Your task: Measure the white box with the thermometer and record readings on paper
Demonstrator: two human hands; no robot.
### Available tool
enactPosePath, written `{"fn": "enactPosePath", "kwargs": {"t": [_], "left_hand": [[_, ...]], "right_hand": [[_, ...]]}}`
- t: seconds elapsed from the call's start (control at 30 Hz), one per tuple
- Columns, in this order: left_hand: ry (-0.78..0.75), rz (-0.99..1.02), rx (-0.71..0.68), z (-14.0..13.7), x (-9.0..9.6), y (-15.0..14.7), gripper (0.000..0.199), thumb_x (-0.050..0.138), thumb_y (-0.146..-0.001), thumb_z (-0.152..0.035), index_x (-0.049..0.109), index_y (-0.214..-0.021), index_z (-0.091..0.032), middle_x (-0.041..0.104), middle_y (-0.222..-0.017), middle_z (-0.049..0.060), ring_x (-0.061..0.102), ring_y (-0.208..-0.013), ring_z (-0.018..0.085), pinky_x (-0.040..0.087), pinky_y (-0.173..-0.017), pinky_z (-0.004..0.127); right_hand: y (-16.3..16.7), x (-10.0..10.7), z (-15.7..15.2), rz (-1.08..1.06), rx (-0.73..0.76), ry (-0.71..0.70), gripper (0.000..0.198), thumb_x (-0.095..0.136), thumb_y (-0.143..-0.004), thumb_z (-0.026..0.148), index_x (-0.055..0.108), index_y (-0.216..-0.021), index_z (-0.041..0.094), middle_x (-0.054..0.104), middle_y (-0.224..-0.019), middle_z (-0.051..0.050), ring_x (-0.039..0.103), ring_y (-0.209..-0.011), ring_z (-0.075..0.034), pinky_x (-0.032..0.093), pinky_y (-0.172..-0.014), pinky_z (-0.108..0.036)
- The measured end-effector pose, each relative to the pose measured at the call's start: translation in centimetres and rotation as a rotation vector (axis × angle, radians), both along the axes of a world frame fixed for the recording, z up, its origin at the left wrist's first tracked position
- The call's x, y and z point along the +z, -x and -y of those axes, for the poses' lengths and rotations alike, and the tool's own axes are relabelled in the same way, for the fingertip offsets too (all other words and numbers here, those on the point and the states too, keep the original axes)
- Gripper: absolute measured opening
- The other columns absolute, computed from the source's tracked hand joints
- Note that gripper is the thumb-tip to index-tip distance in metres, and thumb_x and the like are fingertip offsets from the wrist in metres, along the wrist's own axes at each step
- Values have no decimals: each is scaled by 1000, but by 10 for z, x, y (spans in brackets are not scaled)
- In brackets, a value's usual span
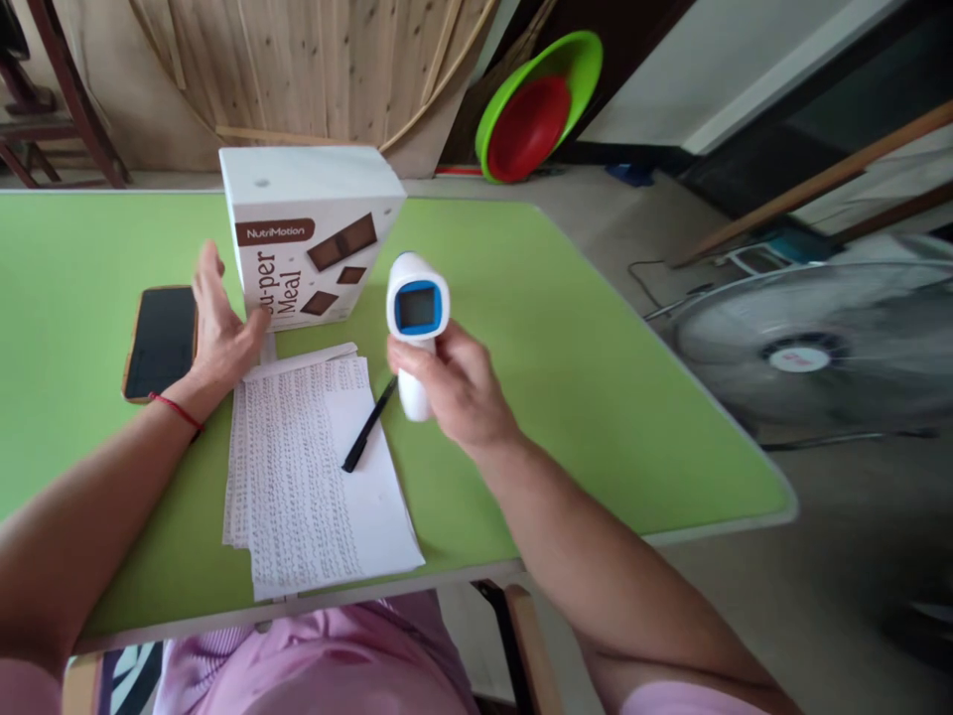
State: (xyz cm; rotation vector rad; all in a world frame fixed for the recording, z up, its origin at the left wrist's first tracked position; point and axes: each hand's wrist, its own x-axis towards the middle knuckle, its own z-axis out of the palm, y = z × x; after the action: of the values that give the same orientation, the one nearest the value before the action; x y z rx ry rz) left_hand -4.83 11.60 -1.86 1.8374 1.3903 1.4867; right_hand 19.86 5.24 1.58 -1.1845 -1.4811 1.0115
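My right hand [469,387] is wrapped round the grip of a white infrared thermometer [412,273]. Its blue-framed screen faces me and looks dark. My left hand [223,328] is open at the lower left corner of a white NutriMotion box [298,238], fingers apart and thumb by the box's front. Whether it presses on the box I cannot tell. The box stands upright on the green table. Below it lie sheets of handwritten paper [305,487], with a black pen [368,425] resting on them, its far end near the thermometer's grip.
A phone in a brown-edged case [160,343] lies left of my left hand. The green table [596,397] ends at a pale edge on the right. Beyond it stands a large fan [796,353]. Green and red basins [532,119] lean at the back.
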Motion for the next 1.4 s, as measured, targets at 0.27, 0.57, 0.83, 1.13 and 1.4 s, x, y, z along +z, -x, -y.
{"fn": "enactPosePath", "kwargs": {"t": [0.27, 0.57, 0.83, 1.13, 1.4], "left_hand": [[-231, -296, -332, 72, 77, -54, 17, 55, -87, -18, 48, -101, -25, 56, -99, 4, 60, -81, 20, 53, -67, 37], [-335, -923, -820, 164, 55, -87, 8, 56, -85, -9, 60, -78, -12, 56, -70, 3, 52, -49, 15, 37, -35, 32], [-569, -778, -643, 145, 35, -55, 18, 45, -90, -6, 63, -91, -6, 65, -73, 5, 53, -48, 12, 40, -40, 29], [-426, -938, -523, 137, 28, -49, 19, 48, -94, -18, 65, -96, -9, 72, -97, 10, 57, -49, 14, 45, -39, 31], [-241, -1153, -425, 131, 23, -48, 46, 48, -94, -49, 66, -103, -8, 60, -132, 19, 64, -55, 18, 51, -41, 34]], "right_hand": [[-56, -29, -51, 835, -154, 55, 25, 72, -70, 36, 61, -85, 19, 53, -91, -8, 48, -72, -19, 40, -67, -37], [-47, -10, -24, 1048, 42, -384, 16, 60, -86, 25, 71, -96, 18, 64, -100, -11, 58, -94, -25, 45, -85, -41], [-25, -12, -6, 1288, 385, -591, 27, 50, -82, 3, 69, -71, 18, 63, -70, -3, 57, -71, -17, 38, -66, -33], [-26, -18, -8, 403, -72, -528, 11, 61, -73, 18, 52, -73, 23, 56, -64, 2, 50, -54, -11, 38, -51, -28], [16, -49, 5, -294, 65, 3, 7, 54, -74, 16, 55, -79, 21, 51, -56, 7, 49, -50, -9, 40, -50, -26]]}}
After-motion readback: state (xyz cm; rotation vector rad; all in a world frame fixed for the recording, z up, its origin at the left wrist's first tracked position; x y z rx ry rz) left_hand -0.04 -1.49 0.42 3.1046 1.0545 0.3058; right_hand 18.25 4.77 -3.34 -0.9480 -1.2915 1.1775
